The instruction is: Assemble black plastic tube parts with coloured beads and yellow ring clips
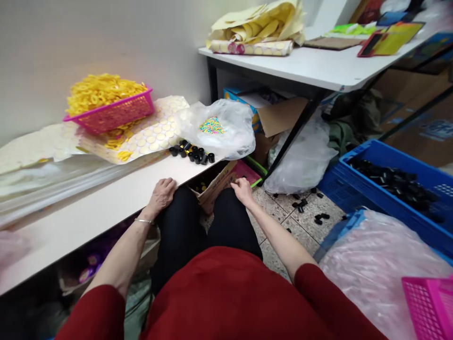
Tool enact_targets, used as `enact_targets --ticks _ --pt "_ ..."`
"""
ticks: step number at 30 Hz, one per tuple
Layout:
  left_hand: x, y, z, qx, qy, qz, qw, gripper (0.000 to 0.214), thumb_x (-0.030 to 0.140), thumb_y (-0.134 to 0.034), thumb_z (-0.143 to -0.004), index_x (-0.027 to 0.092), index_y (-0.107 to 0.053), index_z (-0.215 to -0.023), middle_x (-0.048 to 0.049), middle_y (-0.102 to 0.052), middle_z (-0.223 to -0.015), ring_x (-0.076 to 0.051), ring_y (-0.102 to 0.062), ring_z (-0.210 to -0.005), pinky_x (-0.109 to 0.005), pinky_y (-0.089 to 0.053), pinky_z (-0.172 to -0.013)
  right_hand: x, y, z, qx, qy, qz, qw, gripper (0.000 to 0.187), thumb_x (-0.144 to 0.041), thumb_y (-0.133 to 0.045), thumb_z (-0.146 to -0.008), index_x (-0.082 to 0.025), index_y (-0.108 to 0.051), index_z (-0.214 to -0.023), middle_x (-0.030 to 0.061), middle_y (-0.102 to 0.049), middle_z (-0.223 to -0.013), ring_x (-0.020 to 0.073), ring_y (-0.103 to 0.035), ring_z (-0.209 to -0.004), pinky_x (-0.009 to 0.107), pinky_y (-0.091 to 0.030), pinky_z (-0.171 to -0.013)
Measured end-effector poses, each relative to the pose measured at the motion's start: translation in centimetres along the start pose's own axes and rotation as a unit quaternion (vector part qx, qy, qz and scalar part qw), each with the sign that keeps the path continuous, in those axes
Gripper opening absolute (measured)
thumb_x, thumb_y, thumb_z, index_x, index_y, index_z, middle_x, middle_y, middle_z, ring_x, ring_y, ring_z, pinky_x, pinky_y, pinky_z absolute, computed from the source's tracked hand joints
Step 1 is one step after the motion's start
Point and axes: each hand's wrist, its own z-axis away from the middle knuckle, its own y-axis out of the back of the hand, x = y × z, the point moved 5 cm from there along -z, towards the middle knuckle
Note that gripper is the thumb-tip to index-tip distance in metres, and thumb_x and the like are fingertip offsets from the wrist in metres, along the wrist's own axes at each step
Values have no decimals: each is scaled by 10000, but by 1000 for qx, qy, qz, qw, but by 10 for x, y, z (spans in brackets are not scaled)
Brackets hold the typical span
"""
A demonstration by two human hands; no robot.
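My left hand (163, 194) rests on the front edge of the white bench (134, 189), its fingers curled in and nothing showing in them. By my right knee, the bent fingers of my right hand (243, 191) close at the corner of a cardboard box (216, 188). The box stands between my knees and the bench, with small dark and yellow pieces inside. Just beyond my left hand lies a group of black caps (198, 155) on the bench. Behind them, a clear plastic bag (233, 137) is spread out with small multicoloured beads (211, 125) on it.
A pink basket (116, 112) heaped with yellow plastic pieces (102, 92) stands on printed sheets (159, 125). To the right are a white table (329, 68), a blue crate (399, 156) of black parts and a large filled plastic bag (375, 264). Black pieces (300, 205) litter the tiled floor.
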Motion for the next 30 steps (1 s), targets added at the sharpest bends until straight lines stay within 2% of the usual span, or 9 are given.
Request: enact_targets --ticks 4,9,15,21,25,28,30 --pt "4 -4 -3 -14 15 -44 999 263 297 -371 -954 157 -590 -921 -130 -568 -960 -241 -480 -897 -396 -387 -874 -44 -40 -11 -80 74 62 992 49 -220 -580 -733 -195 -604 -767 51 -587 -913 196 -533 -872 321 -414 -833" --pt "2 -6 -6 -8 34 -38 999 301 348 -375 -962 145 -596 -941 -132 -555 -999 -244 -466 -942 -401 -372 -899 -66 -73 -6 -172 125 137 968 127 -138 -529 -754 -179 -630 -819 49 -592 -893 184 -544 -855 295 -416 -795" --pt "-3 -7 -9 -22 39 -41 998 332 352 -335 -976 159 -592 -894 -123 -555 -985 -242 -454 -953 -389 -378 -919 -70 -72 -2 -227 154 201 940 169 -121 -516 -784 -145 -651 -881 70 -612 -924 181 -560 -886 270 -416 -786" --pt "0 -6 -9 -29 50 -5 998 283 326 -359 -961 177 -585 -878 -115 -538 -984 -246 -442 -972 -405 -370 -948 -75 -67 0 -278 170 250 912 199 -182 -640 -750 -133 -666 -941 100 -598 -1042 198 -576 -941 256 -429 -769" --pt "-1 -3 -12 -42 80 27 996 242 288 -380 -936 180 -585 -868 -114 -543 -992 -244 -444 -969 -404 -374 -961 -78 -75 4 -291 179 275 899 224 -181 -654 -748 -117 -660 -963 128 -555 -1123 221 -584 -977 273 -446 -793" --pt "-1 9 -12 -45 94 37 994 217 254 -392 -911 182 -594 -877 -103 -563 -987 -234 -461 -941 -392 -409 -928 -85 -87 6 -290 188 278 896 229 -150 -607 -775 -105 -644 -997 152 -520 -1184 224 -589 -977 295 -458 -805" --pt "7 26 -7 -34 94 59 993 201 232 -409 -886 186 -605 -880 -95 -579 -981 -230 -484 -929 -386 -435 -897 -92 -90 7 -282 189 273 900 213 -125 -576 -783 -90 -641 -984 168 -519 -1182 225 -595 -956 306 -467 -791"
